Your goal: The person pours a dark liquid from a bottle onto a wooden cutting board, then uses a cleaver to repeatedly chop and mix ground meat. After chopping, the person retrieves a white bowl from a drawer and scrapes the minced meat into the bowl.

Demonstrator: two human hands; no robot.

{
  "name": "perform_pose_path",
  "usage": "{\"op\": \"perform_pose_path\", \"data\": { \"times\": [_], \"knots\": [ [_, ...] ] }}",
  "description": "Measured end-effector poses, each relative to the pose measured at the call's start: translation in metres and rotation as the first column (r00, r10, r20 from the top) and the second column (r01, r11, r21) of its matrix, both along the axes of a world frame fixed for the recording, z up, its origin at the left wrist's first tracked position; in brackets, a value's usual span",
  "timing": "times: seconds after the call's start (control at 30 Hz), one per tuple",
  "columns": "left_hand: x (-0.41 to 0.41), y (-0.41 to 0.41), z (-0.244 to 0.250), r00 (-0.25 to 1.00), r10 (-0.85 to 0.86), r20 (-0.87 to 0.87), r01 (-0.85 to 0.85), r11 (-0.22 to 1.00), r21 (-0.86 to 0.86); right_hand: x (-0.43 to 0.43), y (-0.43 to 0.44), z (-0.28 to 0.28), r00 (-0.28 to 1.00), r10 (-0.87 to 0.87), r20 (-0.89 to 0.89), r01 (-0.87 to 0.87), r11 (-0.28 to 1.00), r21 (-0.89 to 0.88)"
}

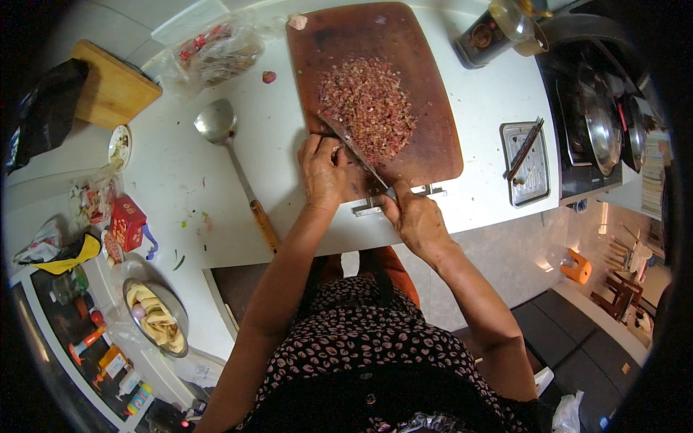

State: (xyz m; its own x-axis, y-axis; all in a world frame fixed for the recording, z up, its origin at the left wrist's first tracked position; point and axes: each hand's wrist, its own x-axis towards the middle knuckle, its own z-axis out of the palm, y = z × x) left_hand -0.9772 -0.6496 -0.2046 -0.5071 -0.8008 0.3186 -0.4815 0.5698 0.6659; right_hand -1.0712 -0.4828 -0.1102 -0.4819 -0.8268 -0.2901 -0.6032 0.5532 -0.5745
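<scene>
My right hand (421, 221) grips the handle of a kitchen knife (355, 149). Its blade slants up and left over the brown cutting board (433, 154), along the near-left side of a heap of finely chopped reddish-purple food (373, 103), possibly shallot. At the board's left near edge, my left hand (325, 173) has its fingers curled close beside the blade. Whether it holds anything is hidden. A small pale piece (297, 22) sits on the board's far left corner. Metal brackets (373, 207) show at the board's near edge.
Left of the board lie a metal wok spatula (238, 162), a purplish piece (269, 77) and a plastic bag (216, 51). A metal bowl of pale cut pieces (154, 316) stands near left. To the right are a dark jar (490, 35), a metal tray with chopsticks (525, 187) and the stove (574, 113).
</scene>
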Motion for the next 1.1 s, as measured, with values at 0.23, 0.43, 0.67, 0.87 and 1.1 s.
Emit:
{"op": "perform_pose_path", "data": {
  "times": [0.23, 0.43, 0.67, 0.87, 1.1],
  "knots": [
    [-0.002, -0.004, -0.002, 0.998, 0.021, -0.059, -0.016, 0.997, 0.074, -0.014, 0.026, 0.012, 0.989, -0.023, 0.145, 0.024, 1.0, -0.009],
    [0.005, 0.0, -0.006, 0.997, -0.061, -0.04, 0.06, 0.998, -0.01, -0.013, 0.021, 0.012, 0.975, -0.093, 0.201, 0.105, 0.993, -0.049],
    [0.006, -0.004, -0.01, 0.994, 0.016, -0.111, -0.002, 0.992, 0.126, -0.005, 0.011, 0.012, 0.962, -0.101, 0.255, 0.125, 0.989, -0.081],
    [0.009, -0.005, 0.004, 0.988, 0.063, -0.138, -0.018, 0.952, 0.306, -0.002, 0.003, 0.021, 0.978, -0.067, 0.198, 0.102, 0.98, -0.17],
    [0.015, -0.001, 0.004, 0.99, 0.027, -0.138, 0.012, 0.961, 0.275, 0.005, 0.002, 0.005, 0.996, -0.033, 0.081, 0.041, 0.994, -0.1]
  ]
}}
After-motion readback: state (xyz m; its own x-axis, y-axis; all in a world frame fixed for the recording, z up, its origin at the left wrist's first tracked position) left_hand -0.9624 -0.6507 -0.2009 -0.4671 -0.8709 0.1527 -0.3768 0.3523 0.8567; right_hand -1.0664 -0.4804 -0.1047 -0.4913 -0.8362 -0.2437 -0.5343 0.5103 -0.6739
